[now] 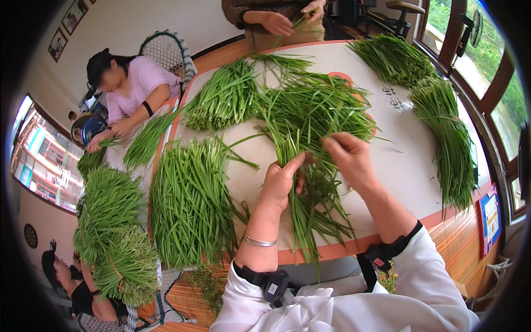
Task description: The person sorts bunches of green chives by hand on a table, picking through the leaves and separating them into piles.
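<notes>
My left hand [284,178] is closed around a small bunch of garlic chives [288,151], whose pale cut ends point away from me. Its leaves hang down past my wrist to the near table edge. Just right of the bunch is my right hand [348,159], raised with fingertips pinched together. Whether a thin leaf is between those fingertips cannot be made out. Beyond both hands a loose heap of chives [311,108] is spread on the white table [398,166]. To the left lies a large, neatly laid pile of chives [191,199].
Another pile [224,95] lies at the far left of the table. Tied bundles [446,133] line the right side by the windows. More bundles [110,203] stand on a side table at left. Co-workers sit at left, and a person's hands [278,23] handle chives across the table.
</notes>
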### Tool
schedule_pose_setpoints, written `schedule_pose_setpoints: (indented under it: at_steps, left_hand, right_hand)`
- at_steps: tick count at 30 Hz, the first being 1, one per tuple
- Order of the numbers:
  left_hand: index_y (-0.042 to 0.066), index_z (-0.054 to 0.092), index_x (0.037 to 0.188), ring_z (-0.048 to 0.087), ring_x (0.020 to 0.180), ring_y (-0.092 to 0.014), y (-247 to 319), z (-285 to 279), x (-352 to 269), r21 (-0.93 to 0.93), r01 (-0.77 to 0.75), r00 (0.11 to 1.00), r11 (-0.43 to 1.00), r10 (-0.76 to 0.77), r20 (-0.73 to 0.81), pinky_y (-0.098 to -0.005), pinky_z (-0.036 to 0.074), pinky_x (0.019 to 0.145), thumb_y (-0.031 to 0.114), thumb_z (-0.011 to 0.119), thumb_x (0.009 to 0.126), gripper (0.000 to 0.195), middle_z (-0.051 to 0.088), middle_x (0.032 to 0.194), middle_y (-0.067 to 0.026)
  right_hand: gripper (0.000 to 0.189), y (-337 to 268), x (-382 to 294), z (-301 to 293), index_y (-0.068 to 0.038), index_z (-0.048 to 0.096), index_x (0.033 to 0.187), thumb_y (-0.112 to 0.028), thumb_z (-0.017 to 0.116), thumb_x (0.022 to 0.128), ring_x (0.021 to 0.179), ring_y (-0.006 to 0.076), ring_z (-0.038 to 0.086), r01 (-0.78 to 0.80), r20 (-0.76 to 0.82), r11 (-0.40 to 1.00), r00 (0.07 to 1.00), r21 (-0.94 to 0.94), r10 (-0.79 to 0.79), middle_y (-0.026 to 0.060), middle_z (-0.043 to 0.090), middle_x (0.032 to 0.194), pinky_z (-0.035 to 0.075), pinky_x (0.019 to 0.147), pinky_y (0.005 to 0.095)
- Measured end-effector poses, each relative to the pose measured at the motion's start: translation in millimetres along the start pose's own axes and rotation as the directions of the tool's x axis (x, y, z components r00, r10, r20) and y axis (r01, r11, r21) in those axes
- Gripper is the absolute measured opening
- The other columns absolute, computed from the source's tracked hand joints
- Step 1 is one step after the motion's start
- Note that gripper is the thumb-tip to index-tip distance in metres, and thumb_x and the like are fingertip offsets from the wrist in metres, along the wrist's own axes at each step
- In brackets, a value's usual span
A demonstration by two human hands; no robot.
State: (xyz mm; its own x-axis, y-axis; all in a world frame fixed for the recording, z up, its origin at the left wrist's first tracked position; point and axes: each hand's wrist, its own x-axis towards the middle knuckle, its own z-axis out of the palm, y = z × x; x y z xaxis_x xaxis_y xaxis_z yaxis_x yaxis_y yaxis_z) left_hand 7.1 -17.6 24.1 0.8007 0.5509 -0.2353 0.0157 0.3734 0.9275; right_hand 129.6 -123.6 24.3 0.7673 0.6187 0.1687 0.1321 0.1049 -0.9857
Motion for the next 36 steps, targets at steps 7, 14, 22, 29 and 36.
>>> schedule_pose_setpoints:
  at_steps: [7, 14, 22, 29, 36]
  left_hand:
    - [0.003, 0.058, 0.095, 0.059, 0.074, -0.018, -4.8, -22.8, 9.7, -0.331, -0.160, 0.984, 0.930, 0.123, -0.132, -0.0305, 0.046, 0.067, 0.025, 0.051, 0.091, 0.023, 0.066, 0.087, -0.0113]
    - [0.001, 0.053, 0.108, 0.059, 0.092, -0.023, -9.8, -31.9, 14.8, -0.496, -0.021, 0.994, 0.868, 0.074, 0.086, -0.0350, 0.048, 0.082, 0.025, 0.046, 0.094, 0.029, 0.062, 0.102, -0.0140]
    - [0.002, 0.052, 0.110, 0.059, 0.073, -0.019, -16.7, -42.6, 25.3, -0.739, -0.031, 0.999, 0.673, 0.049, 0.003, -0.0336, 0.050, 0.067, 0.023, 0.046, 0.094, 0.027, 0.059, 0.084, -0.0084]
    - [0.002, 0.055, 0.107, 0.058, 0.066, -0.017, -7.4, -42.8, 20.1, -0.707, -0.166, 0.983, 0.687, 0.171, -0.065, -0.0325, 0.050, 0.062, 0.024, 0.049, 0.093, 0.027, 0.059, 0.076, -0.0052]
    - [0.000, 0.054, 0.111, 0.060, 0.086, -0.020, 8.5, -32.1, 7.8, -0.618, -0.197, 0.966, 0.761, 0.259, 0.011, -0.0331, 0.050, 0.076, 0.021, 0.049, 0.093, 0.028, 0.062, 0.099, -0.0113]
  right_hand:
    - [0.012, -14.8, 7.9, 3.4, 0.003, 0.058, 0.098, -0.001, 0.053, 0.088, 0.075, 0.0151, 0.063, 0.313, -0.140, 0.876, 0.950, 0.366, -0.280, 0.0096, 0.064, 0.088, 0.053, 0.061, 0.0247]
    - [0.016, -16.8, -16.5, 10.0, 0.001, 0.061, 0.087, 0.007, 0.060, 0.073, 0.088, 0.0213, 0.062, 0.487, 0.414, 0.872, 0.784, 0.052, -0.462, 0.0128, 0.063, 0.095, 0.049, 0.077, 0.0299]
    - [0.018, -22.7, -25.9, 6.4, 0.001, 0.063, 0.085, 0.007, 0.063, 0.068, 0.075, 0.0220, 0.065, 0.457, 0.613, 0.889, 0.696, 0.025, -0.375, 0.0123, 0.066, 0.084, 0.051, 0.068, 0.0295]
    - [0.011, -46.7, -28.0, -17.6, 0.005, 0.062, 0.088, -0.004, 0.060, 0.083, 0.056, 0.0074, 0.053, 0.153, 0.460, 0.967, 0.856, 0.205, -0.234, 0.0043, 0.060, 0.070, 0.041, 0.049, 0.0206]
    - [0.017, -80.3, -0.6, 17.2, 0.002, 0.064, 0.080, -0.014, 0.061, 0.084, 0.050, 0.0065, 0.043, 0.271, 0.376, 0.842, 0.922, -0.467, -0.088, 0.0013, 0.050, 0.055, 0.034, 0.045, 0.0245]
